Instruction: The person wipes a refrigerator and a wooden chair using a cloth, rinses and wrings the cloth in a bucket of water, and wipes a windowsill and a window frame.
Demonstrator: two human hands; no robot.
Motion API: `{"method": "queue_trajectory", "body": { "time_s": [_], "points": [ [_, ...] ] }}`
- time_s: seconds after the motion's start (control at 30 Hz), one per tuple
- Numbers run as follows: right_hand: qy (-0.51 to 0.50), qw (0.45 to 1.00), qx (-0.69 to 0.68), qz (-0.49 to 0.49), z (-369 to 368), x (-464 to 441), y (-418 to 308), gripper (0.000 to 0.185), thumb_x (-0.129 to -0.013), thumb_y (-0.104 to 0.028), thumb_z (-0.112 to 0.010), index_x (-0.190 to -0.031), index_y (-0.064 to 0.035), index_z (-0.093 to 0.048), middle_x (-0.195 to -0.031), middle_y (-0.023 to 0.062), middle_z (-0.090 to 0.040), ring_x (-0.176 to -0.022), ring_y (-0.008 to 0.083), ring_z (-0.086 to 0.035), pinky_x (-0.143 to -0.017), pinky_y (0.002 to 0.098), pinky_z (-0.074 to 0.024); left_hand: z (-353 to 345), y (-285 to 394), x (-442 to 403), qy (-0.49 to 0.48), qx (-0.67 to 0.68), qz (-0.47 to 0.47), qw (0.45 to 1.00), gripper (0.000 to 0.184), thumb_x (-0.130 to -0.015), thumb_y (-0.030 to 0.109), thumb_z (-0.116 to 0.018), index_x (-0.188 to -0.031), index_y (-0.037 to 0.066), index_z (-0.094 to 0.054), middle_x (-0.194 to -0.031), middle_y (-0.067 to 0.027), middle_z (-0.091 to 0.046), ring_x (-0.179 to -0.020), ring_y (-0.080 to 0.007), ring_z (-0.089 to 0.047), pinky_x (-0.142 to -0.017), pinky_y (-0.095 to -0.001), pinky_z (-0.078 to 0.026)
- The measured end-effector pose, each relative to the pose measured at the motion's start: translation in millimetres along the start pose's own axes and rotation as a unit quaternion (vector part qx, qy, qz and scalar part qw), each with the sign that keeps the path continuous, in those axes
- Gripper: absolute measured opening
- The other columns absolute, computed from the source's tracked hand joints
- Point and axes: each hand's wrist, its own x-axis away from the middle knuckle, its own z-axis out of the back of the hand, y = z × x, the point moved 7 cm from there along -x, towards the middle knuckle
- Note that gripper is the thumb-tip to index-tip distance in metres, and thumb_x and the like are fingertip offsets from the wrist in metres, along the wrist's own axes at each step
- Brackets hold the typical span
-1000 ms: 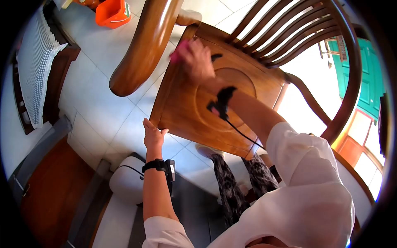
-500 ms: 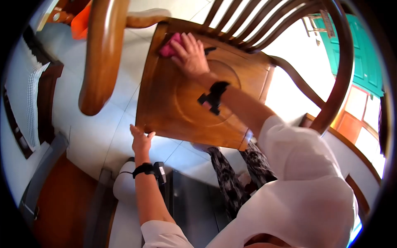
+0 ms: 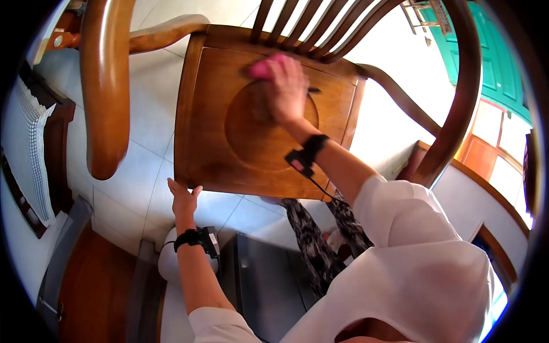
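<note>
A brown wooden chair (image 3: 209,80) with a slatted back stands before me, its seat marked by a round carved recess. My right hand (image 3: 287,88), blurred by motion, presses a pink cloth (image 3: 267,67) onto the seat near the back slats. A small dark shape shows beside that hand on the wood. My left hand (image 3: 185,199) is at the seat's lower left corner, thumb and fingers apart, touching the edge. Both wrists wear black straps with small devices.
The chair's thick armrest (image 3: 106,91) rises at the left. A rounded grey object (image 3: 168,263) is beside my left forearm. A bench with a checked cloth (image 3: 31,148) stands far left. Green doors (image 3: 492,63) show at the upper right.
My right hand and the pink cloth have moved right across the seat, away from its upper left corner. The view has shifted, so the chair sits further left. My left hand stays at the corner.
</note>
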Motion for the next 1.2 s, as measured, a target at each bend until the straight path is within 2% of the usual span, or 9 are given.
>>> {"method": "queue_trajectory", "body": {
  "time_s": [0.1,0.2,0.3,0.4,0.63,0.83,0.93,1.1,1.2],
  "points": [
    [0.036,0.980,-0.026,0.196,-31.7,-11.6,-63.8,0.050,-0.076,-0.027,-0.068,-0.123,-0.0170,-0.051,-0.129,0.0113,-0.047,-0.124,0.0300,-0.039,-0.099,0.0462,-0.0315,-5.4,-3.9,-3.4,0.004,-0.010,-0.004,1.000,0.104,-0.079,0.038,-0.070,-0.143,-0.003,0.000,-0.152,-0.0166,-0.013,-0.128,-0.0361,-0.038,-0.097,-0.0441,-0.042],
    [0.018,0.978,-0.036,0.205,-12.7,-6.3,-34.0,0.052,-0.073,-0.024,-0.070,-0.121,-0.0171,-0.052,-0.127,0.0110,-0.047,-0.122,0.0295,-0.041,-0.098,0.0458,-0.0329,-4.0,-2.9,-4.4,0.015,-0.010,-0.016,1.000,0.105,-0.078,0.039,-0.070,-0.143,-0.003,0.000,-0.151,-0.0169,-0.014,-0.128,-0.0364,-0.038,-0.097,-0.0442,-0.042],
    [0.087,0.994,0.032,0.051,27.0,23.6,52.4,0.049,-0.075,-0.015,-0.067,-0.122,-0.0151,-0.052,-0.129,0.0129,-0.046,-0.120,0.0324,-0.042,-0.095,0.0464,-0.0342,-9.4,-11.0,-9.0,0.015,-0.003,-0.018,1.000,0.105,-0.078,0.039,-0.071,-0.143,-0.002,0.001,-0.151,-0.0175,-0.014,-0.128,-0.0364,-0.038,-0.098,-0.0442,-0.042],
    [0.131,0.983,0.104,-0.080,39.2,54.6,135.7,0.050,-0.085,-0.026,-0.057,-0.131,-0.0125,-0.044,-0.139,0.0178,-0.036,-0.131,0.0365,-0.031,-0.105,0.0465,-0.0256,-9.7,-9.7,-7.3,0.014,0.004,-0.018,1.000,0.104,-0.078,0.039,-0.070,-0.143,-0.001,0.001,-0.151,-0.0177,-0.014,-0.128,-0.0363,-0.038,-0.098,-0.0440,-0.041],
    [0.130,0.989,0.065,0.027,37.2,-5.1,155.8,0.050,-0.083,-0.028,-0.055,-0.129,-0.0097,-0.044,-0.138,0.0147,-0.039,-0.131,0.0308,-0.032,-0.105,0.0481,-0.0224,-15.5,-9.8,-15.0,0.023,-0.046,-0.050,0.997,0.104,-0.079,0.038,-0.070,-0.144,-0.001,0.001,-0.152,-0.0160,-0.014,-0.129,-0.0345,-0.037,-0.099,-0.0433,-0.041],
    [0.176,0.971,0.070,-0.147,37.1,71.3,156.0,0.051,-0.088,-0.032,-0.052,-0.135,-0.0142,-0.040,-0.144,0.0180,-0.030,-0.135,0.0383,-0.024,-0.109,0.0528,-0.0133,-8.5,-2.4,-7.4,-0.011,0.016,-0.005,1.000,0.106,-0.078,0.038,-0.071,-0.143,-0.003,0.002,-0.152,-0.0176,-0.011,-0.132,-0.0334,-0.033,-0.103,-0.0417,-0.037],
    [0.076,0.992,0.037,-0.096,31.6,153.1,97.0,0.052,-0.089,-0.026,-0.053,-0.137,-0.0152,-0.037,-0.146,0.0192,-0.027,-0.136,0.0430,-0.019,-0.107,0.0604,-0.0156,-15.5,-8.3,-22.8,0.002,-0.056,-0.033,0.998,0.109,-0.077,0.041,-0.070,-0.142,-0.006,0.003,-0.152,-0.0191,-0.008,-0.136,-0.0318,-0.026,-0.106,-0.0385,-0.035],
    [-0.126,0.992,-0.013,-0.015,26.6,287.4,37.2,0.053,-0.080,-0.019,-0.061,-0.131,-0.0177,-0.046,-0.144,0.0176,-0.032,-0.134,0.0381,-0.028,-0.106,0.0584,-0.0201,-8.3,-4.0,-20.0,-0.008,-0.027,-0.017,0.999,0.109,-0.078,0.045,-0.068,-0.143,-0.005,0.004,-0.151,-0.0212,-0.010,-0.135,-0.0332,-0.027,-0.106,-0.0386,-0.035],
    [-0.104,0.994,-0.007,0.035,34.5,270.0,68.7,0.056,-0.077,-0.016,-0.063,-0.131,-0.0163,-0.046,-0.144,0.0175,-0.032,-0.134,0.0396,-0.027,-0.106,0.0581,-0.0204,-6.0,-2.9,-16.8,-0.023,0.023,-0.017,0.999,0.109,-0.078,0.045,-0.068,-0.143,-0.004,0.005,-0.150,-0.0247,-0.010,-0.135,-0.0379,-0.026,-0.108,-0.0389,-0.031]
  ]
}}
